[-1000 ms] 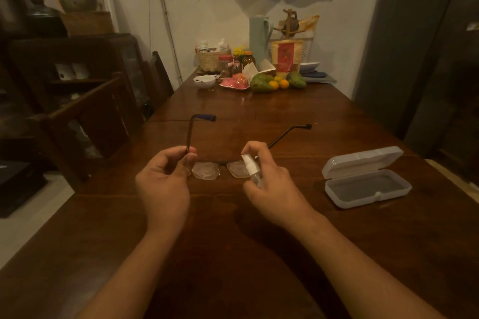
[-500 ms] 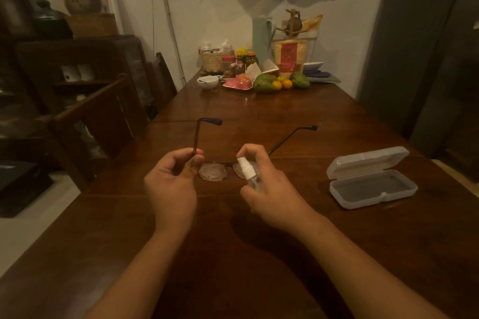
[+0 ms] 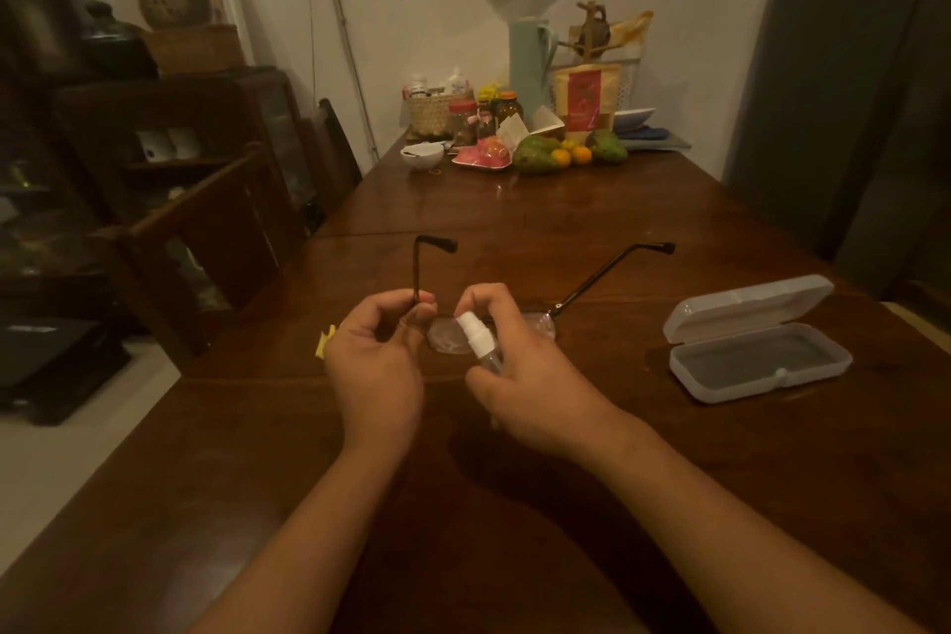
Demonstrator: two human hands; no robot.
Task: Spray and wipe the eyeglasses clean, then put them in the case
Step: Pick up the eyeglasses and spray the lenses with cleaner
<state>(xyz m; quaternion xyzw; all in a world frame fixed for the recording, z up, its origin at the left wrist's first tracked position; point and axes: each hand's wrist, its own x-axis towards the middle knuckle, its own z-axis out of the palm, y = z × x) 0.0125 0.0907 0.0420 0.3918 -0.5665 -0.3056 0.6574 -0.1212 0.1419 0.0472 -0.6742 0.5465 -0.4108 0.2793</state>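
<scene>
My left hand [image 3: 378,366] pinches the glasses [image 3: 446,341] by one temple above the tabletop [image 3: 617,221] while my right hand [image 3: 520,376] grips the bottle [image 3: 481,345], now shifted toward the left-hand lens: spraying continues, wiping and the open case [image 3: 756,350] wait.

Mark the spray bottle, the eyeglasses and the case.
spray bottle [image 3: 476,337]: head view, on its white nozzle.
eyeglasses [image 3: 443,340]: head view, on the lens just left of the nozzle.
case [image 3: 756,368]: head view, on the bare floor of its open tray.

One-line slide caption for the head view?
Left hand holds glasses while right hand points spray bottle at a lens; open case lies nearby.
</scene>
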